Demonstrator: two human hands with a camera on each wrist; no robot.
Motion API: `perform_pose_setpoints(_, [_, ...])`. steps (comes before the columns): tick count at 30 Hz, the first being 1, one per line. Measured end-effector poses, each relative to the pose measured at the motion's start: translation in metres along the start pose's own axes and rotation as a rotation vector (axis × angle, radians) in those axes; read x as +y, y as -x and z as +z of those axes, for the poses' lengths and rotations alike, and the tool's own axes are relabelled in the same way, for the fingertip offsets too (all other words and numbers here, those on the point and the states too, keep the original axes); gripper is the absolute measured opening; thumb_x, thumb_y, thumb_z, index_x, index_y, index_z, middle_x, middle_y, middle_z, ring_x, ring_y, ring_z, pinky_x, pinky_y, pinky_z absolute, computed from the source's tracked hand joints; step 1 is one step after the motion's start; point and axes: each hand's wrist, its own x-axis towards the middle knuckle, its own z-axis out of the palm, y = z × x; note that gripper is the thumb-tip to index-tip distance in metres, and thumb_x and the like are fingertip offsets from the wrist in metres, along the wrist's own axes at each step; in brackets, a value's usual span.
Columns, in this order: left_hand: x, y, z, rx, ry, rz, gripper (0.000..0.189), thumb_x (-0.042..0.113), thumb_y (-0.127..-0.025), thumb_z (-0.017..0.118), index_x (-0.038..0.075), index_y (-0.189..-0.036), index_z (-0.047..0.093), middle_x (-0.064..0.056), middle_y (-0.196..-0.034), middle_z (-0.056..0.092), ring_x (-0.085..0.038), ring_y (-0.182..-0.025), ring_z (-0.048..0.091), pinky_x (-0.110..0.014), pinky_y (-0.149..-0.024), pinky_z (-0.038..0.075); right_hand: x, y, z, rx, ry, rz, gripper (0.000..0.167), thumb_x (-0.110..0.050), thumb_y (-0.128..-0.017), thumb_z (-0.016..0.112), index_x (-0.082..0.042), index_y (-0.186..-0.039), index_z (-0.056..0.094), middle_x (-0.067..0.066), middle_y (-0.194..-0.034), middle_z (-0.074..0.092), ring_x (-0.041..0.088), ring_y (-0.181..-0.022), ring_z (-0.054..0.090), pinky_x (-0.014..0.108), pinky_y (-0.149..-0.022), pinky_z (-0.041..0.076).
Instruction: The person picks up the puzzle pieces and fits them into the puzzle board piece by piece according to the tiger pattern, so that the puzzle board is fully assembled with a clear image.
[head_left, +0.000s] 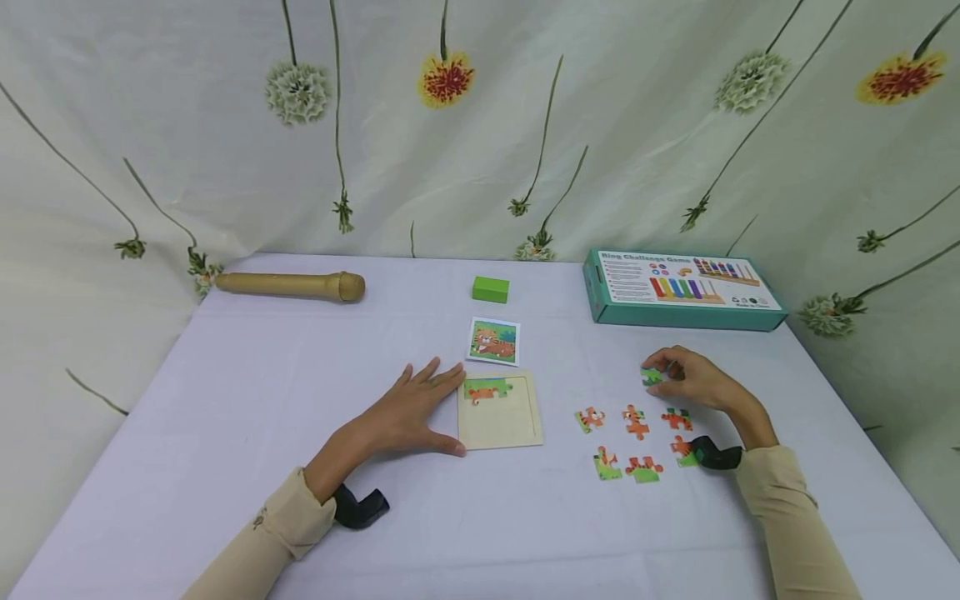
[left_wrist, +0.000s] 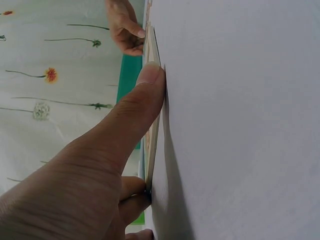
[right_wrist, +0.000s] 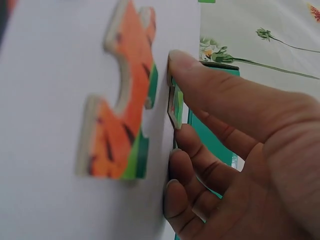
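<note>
My left hand [head_left: 408, 414] lies spread beside a square wooden puzzle board [head_left: 498, 429]; its thumb and fingertips touch the board's left side. Joined tiger puzzle pieces [head_left: 487, 390] lie in the board's upper left. My right hand [head_left: 696, 379] pinches a green puzzle piece [head_left: 652, 377] between thumb and fingers, close to the table. Under it in the right wrist view is an orange and green puzzle piece [right_wrist: 120, 115]. Several loose pieces [head_left: 636, 422] lie nearer the front, right of the board. A tiger picture card [head_left: 494, 342] lies just behind the board.
A green block [head_left: 491, 289] sits behind the card. At the back right is a teal game box [head_left: 686, 292]; a brown microphone-shaped object [head_left: 291, 286] lies at the back left. White cloth covers the table [head_left: 525, 533], and a flowered curtain [head_left: 487, 167] hangs behind it.
</note>
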Motion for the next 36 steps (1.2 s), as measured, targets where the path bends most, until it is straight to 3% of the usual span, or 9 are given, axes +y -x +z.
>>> perform_pose_setpoints(11, [-0.0004, -0.0001, 0.0001, -0.003, 0.001, 0.001, 0.115, 0.068, -0.063, 0.075, 0.016, -0.153, 0.025, 0.003, -0.158, 0.022, -0.027, -0.148, 0.003, -0.054, -0.117, 0.000, -0.0034, -0.0013, 0.0019, 0.039, -0.001, 0.009, 0.031, -0.010, -0.086, 0.071, 0.002, -0.109, 0.054, 0.010, -0.090, 0.055, 0.021, -0.080, 0.046, 0.024, -0.067, 0.040])
perform_pose_setpoints(28, [-0.0009, 0.0002, -0.0003, 0.006, 0.003, 0.004, 0.115, 0.069, -0.063, 0.075, 0.016, -0.153, 0.026, 0.002, -0.158, 0.023, -0.028, -0.148, 0.004, -0.055, -0.117, 0.001, -0.0039, -0.0020, -0.0003, 0.113, 0.034, 0.070, 0.021, -0.013, -0.092, 0.064, -0.002, -0.108, 0.058, 0.007, -0.081, 0.060, 0.018, -0.073, 0.051, 0.027, -0.065, 0.042])
perform_pose_setpoints(36, [0.0018, 0.0015, -0.0023, -0.003, 0.008, 0.003, 0.115, 0.068, -0.064, 0.075, 0.016, -0.153, 0.026, 0.002, -0.158, 0.023, -0.028, -0.148, 0.004, -0.055, -0.117, 0.000, -0.0058, -0.0019, -0.0024, 0.137, 0.049, 0.069, 0.020, -0.006, -0.093, 0.058, -0.001, -0.112, 0.058, 0.008, -0.080, 0.058, 0.019, -0.071, 0.050, 0.025, -0.061, 0.042])
